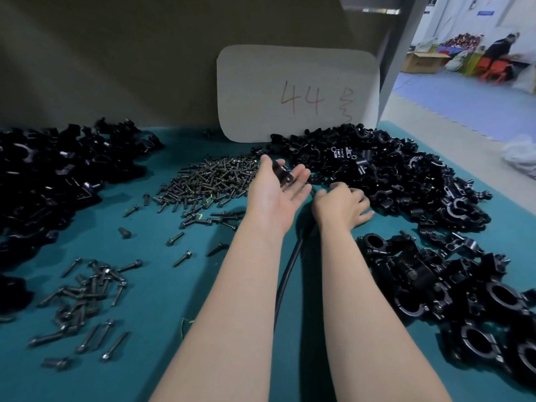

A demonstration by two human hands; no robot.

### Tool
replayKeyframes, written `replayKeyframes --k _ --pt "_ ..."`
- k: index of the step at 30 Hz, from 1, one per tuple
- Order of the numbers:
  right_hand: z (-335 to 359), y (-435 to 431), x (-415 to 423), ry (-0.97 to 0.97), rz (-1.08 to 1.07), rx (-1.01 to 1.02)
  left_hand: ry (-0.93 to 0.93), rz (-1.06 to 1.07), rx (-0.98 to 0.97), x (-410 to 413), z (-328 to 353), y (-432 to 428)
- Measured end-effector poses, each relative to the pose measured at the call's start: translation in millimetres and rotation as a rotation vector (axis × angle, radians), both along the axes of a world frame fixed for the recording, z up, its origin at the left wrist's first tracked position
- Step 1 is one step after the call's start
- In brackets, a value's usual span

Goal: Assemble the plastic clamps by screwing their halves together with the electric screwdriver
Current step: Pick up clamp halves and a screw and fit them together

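Black clamp half (282,174) rests on flat left hand (275,195); right hand (342,207), grip unclear, should pick its mate from two-o'clock pile (391,175).

A white card (298,91) marked "44" in red is standing against the grey backboard (116,53) on the teal tabletop (162,285); a cardboard box (423,62) is sitting beyond.
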State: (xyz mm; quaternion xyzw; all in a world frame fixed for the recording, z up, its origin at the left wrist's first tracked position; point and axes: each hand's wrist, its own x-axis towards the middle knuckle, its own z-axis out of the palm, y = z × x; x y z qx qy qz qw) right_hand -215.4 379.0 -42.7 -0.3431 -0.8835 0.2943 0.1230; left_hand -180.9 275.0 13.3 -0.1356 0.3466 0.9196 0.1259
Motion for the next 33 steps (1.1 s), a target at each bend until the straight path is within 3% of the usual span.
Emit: replayKeyframes --k 9,13,20,25,28,31,33 --pt "2 -3 2 -0.094 0.132 -0.005 -0.05 0.041 0.072 5 2 -17" --pt "1 -6 1 -0.09 0.081 0.038 -0.011 -0.007 0.087 3 1 -13" --pt "2 -6 11 0.137 -0.005 -0.017 -0.054 0.004 0.255 4 2 -13" --pt "6 -12 23 0.357 -0.035 -0.091 -0.054 -0.015 0.196 11 3 -20" --pt "20 -22 34 0.567 0.013 -0.314 -0.018 -0.049 0.106 19 4 -27" --pt "40 -36 50 0.72 0.133 -0.78 -0.003 0.007 0.016 31 6 -40" --pt "48 -52 64 0.704 0.275 -1.058 0.006 0.091 -0.012 40 6 -54"
